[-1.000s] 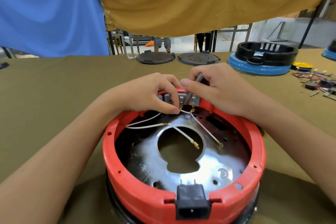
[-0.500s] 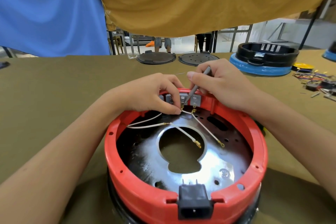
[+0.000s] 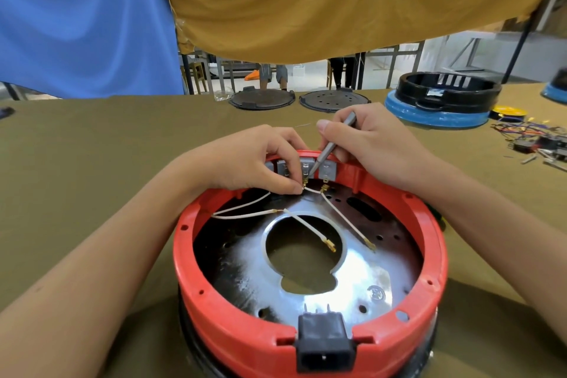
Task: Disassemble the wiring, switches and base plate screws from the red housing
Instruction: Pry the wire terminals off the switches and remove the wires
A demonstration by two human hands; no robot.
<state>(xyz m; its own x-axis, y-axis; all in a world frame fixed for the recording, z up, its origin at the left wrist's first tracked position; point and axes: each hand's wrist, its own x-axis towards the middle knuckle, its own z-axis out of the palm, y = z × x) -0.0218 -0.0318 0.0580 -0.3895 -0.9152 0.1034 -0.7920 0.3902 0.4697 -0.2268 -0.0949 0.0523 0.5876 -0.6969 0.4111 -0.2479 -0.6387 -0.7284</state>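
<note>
The round red housing (image 3: 214,313) stands upside down in front of me, with a shiny metal base plate (image 3: 362,273) inside and a black power socket (image 3: 325,344) at its near rim. Grey switches (image 3: 327,169) sit on the far inner wall. White wires (image 3: 343,218) with brass terminals lie across the plate. My left hand (image 3: 245,159) pinches a wire terminal at the switches. My right hand (image 3: 374,144) grips a thin grey metal tool (image 3: 328,150) whose tip touches the same switch terminal.
The table (image 3: 92,147) has an olive cloth. At its far edge lie two black round lids (image 3: 262,100). A black and blue housing (image 3: 445,101) stands at the back right, with loose wires and small parts (image 3: 537,141) beside it. Blue and yellow cloths hang above.
My right hand has lifted and drawn back a little, so more of the tool shaft shows. My left hand keeps its pinch at the switch terminal.
</note>
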